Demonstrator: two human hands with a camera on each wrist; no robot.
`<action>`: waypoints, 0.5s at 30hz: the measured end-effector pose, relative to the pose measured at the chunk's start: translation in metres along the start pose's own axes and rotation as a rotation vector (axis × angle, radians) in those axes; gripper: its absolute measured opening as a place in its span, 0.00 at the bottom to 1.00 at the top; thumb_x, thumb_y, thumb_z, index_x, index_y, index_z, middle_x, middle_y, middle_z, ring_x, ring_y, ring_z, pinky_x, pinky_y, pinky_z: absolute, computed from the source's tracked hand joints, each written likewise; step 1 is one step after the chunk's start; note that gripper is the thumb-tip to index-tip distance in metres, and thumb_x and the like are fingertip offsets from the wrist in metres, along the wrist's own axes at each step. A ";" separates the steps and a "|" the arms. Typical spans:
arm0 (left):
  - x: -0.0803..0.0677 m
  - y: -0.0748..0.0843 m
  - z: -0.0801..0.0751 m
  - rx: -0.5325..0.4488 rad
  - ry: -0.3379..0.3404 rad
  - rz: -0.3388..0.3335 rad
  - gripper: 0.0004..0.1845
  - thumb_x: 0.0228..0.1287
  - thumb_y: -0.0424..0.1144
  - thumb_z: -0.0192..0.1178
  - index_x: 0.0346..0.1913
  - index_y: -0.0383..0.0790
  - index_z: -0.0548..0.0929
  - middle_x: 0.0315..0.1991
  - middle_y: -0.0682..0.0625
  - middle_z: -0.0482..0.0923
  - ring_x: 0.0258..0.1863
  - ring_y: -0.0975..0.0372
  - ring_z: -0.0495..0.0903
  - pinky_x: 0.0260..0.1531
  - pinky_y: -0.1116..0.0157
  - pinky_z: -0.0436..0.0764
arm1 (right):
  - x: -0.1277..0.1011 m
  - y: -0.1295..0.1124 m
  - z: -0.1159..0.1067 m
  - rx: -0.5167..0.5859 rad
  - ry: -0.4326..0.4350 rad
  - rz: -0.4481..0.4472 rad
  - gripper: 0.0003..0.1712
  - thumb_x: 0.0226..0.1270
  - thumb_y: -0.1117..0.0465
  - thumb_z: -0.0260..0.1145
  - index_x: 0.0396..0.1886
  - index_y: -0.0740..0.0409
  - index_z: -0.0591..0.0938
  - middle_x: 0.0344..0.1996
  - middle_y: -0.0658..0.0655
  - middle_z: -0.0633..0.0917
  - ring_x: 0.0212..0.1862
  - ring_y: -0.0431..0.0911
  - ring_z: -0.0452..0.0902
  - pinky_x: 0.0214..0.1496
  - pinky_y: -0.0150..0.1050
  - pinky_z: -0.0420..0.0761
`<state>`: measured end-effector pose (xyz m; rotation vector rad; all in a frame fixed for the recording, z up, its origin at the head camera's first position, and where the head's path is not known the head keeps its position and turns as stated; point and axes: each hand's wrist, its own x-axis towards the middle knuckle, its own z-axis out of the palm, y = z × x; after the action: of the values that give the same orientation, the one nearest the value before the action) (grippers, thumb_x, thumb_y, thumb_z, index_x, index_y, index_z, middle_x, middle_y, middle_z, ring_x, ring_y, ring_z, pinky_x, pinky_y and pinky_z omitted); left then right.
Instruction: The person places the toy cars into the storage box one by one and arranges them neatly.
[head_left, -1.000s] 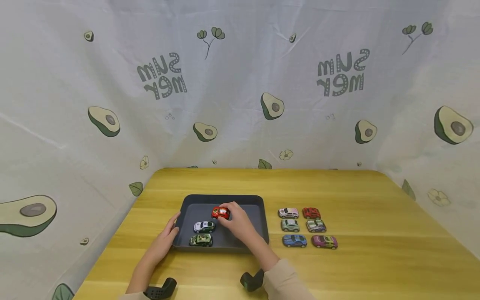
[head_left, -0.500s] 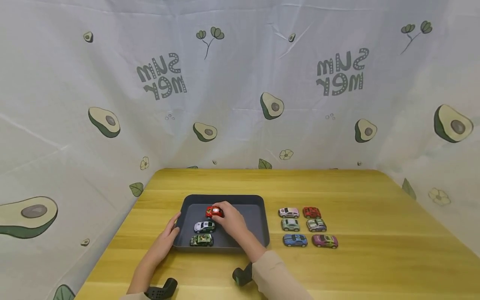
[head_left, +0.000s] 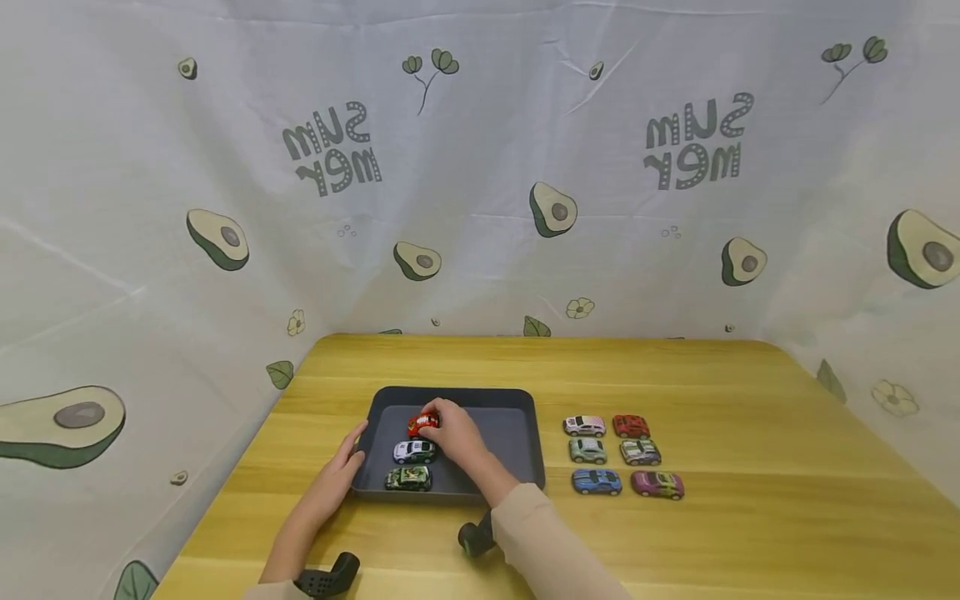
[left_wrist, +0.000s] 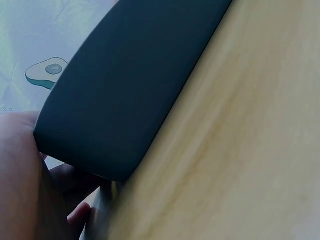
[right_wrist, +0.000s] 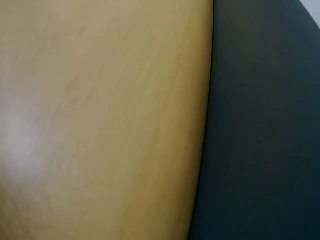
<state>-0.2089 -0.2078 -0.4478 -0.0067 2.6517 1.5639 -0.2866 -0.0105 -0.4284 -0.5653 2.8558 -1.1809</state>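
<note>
Red toy car (head_left: 422, 423) pinched by right hand (head_left: 452, 437).

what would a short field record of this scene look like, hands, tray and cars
right hand: grips small red toy car inside dark grey rectangular plastic tray
left hand: rests on tray's left wall
in tray: white toy car, green camouflage toy car, lined up below the red one
on yellow wooden table: six toy cars in two columns, right of tray

small red toy car (head_left: 420, 423), upright, far left of dark grey tray (head_left: 517, 429)
</note>
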 end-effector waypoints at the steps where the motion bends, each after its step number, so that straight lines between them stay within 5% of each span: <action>1: 0.000 0.000 0.000 -0.001 0.001 0.003 0.26 0.71 0.42 0.37 0.71 0.52 0.49 0.71 0.37 0.44 0.70 0.43 0.46 0.65 0.42 0.50 | 0.000 0.001 0.000 0.015 0.001 0.004 0.15 0.56 0.58 0.66 0.44 0.54 0.78 0.41 0.55 0.81 0.38 0.45 0.76 0.37 0.38 0.75; 8: -0.001 0.002 0.000 -0.004 0.001 0.012 0.26 0.71 0.41 0.37 0.71 0.50 0.49 0.71 0.36 0.45 0.69 0.42 0.46 0.65 0.42 0.49 | 0.000 0.004 -0.001 0.034 -0.004 0.026 0.14 0.57 0.55 0.65 0.43 0.52 0.79 0.32 0.54 0.82 0.26 0.41 0.68 0.27 0.33 0.67; 15: 0.000 0.001 0.000 0.006 0.000 0.001 0.26 0.71 0.42 0.37 0.71 0.52 0.49 0.72 0.38 0.44 0.70 0.43 0.46 0.66 0.43 0.49 | 0.001 0.005 0.001 -0.029 -0.020 0.027 0.15 0.58 0.52 0.64 0.44 0.49 0.78 0.35 0.53 0.83 0.29 0.42 0.71 0.28 0.36 0.68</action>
<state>-0.2089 -0.2076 -0.4473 -0.0046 2.6572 1.5563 -0.2890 -0.0077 -0.4325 -0.5340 2.8584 -1.1257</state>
